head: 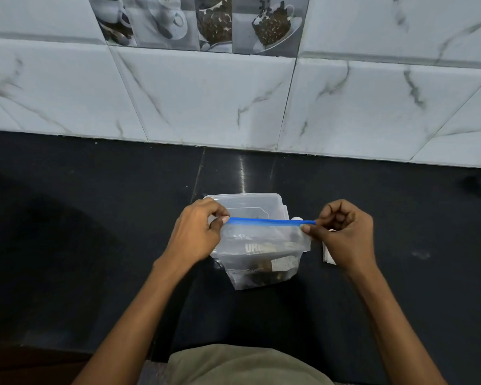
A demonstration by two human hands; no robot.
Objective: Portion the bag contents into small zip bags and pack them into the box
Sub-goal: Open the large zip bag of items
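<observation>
- On the dark counter [95,218], below the tiled wall [206,101], stands a clear box [250,202] with what seems to be its lid on, though I cannot be sure; it sits just beyond the hands, dead centre.
- In front of the box hangs a small zip bag [261,245], held up between both hands, dark contents and a printed packet sagging in its bottom.
- The bag's blue zip strip [270,221] runs left to right, level, stretched taut; this long axis lies straight across the person's body, so a seal would run sideways along it.
- The left hand [197,232] pinches the strip's left end, fingers curled.
- The right hand [342,232] pinches the right end the same way; both are equally near the bag.
- White paper [328,257] peeks from under the right hand; what it is I cannot tell.
- My guess: the zip is being closed, then the bag goes forward into the box.
</observation>
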